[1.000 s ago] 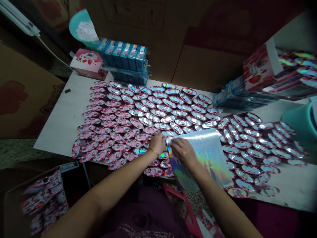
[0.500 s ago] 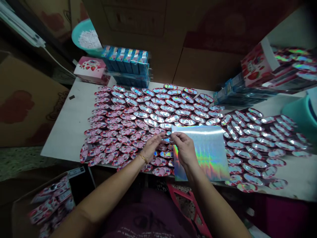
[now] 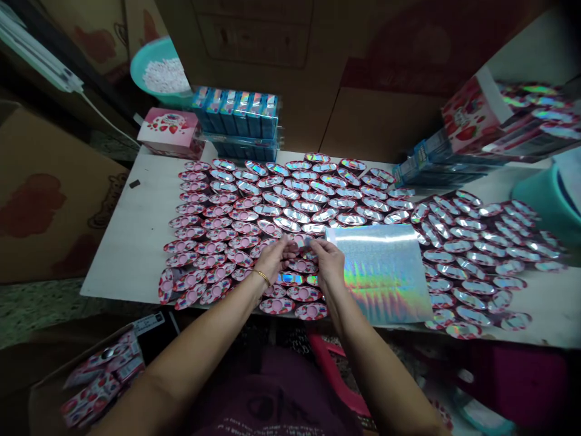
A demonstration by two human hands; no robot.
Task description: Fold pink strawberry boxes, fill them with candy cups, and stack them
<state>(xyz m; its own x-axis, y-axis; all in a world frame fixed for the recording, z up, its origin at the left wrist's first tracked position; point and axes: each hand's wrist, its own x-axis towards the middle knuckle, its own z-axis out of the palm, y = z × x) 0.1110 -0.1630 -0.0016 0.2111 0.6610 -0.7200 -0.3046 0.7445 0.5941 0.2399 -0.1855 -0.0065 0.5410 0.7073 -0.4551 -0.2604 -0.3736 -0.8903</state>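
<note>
My right hand (image 3: 329, 260) pinches the edge of a small, thin, shiny sticker-like piece (image 3: 301, 241). My left hand (image 3: 273, 259), with a gold bangle at the wrist, has its fingers closed at the other side of that piece. Beneath both hands stand many oval-ended packs (image 3: 244, 241) with red and pink berry print, in close rows. Those toward the left have a pink round in the middle of the top; others show silvery, shiny tops (image 3: 300, 216). A silvery rainbow sheet (image 3: 385, 266) lies over the packs, close by my right hand.
A strawberry-print carton (image 3: 169, 130) and wrapped blue boxes (image 3: 240, 115) stand at the back left. Behind them is a turquoise basin (image 3: 152, 66) of small pale pieces. At right are more blue packs (image 3: 426, 160) and a turquoise tub (image 3: 544, 200). An open carton (image 3: 49, 393) of packs sits below left.
Both hands have shifted slightly left across the packs, with the small piece still between them. The sheet appears slightly further right and higher in view, as the camera has turned a little.
</note>
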